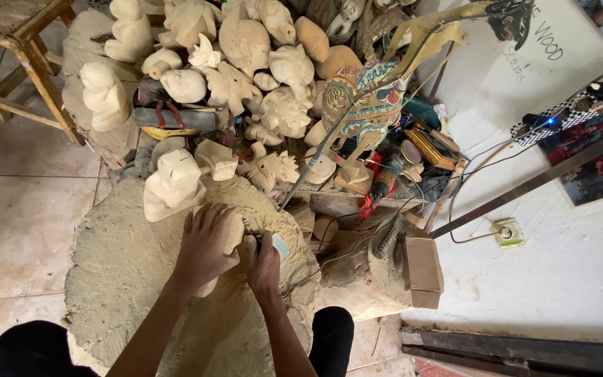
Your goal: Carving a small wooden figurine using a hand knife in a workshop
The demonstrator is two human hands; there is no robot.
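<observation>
Seen from above, the left hand (204, 246) is clamped over a pale, unfinished wood carving (228, 241), pinning it against a round, sawdust-caked work block (127, 279). The right hand (264, 262), touching the carving's right side, is closed around a small carving tool (278, 244) with a light blue handle. Just beyond the hands stands another rough pale figure (174, 183), close to the left hand's knuckles. Farther beyond, a dense heap of unpainted carvings (246, 63) crowds the space, with a painted, multicoloured figure (364, 105) to the right of it. Bare block surface lies open to the left of and nearer than the hands. To their right sit a brown wooden mallet (420, 269) and tangled cables. Pale floor tiles (15, 216) spread left; a wooden stool's legs (15, 77) stand at far left.
</observation>
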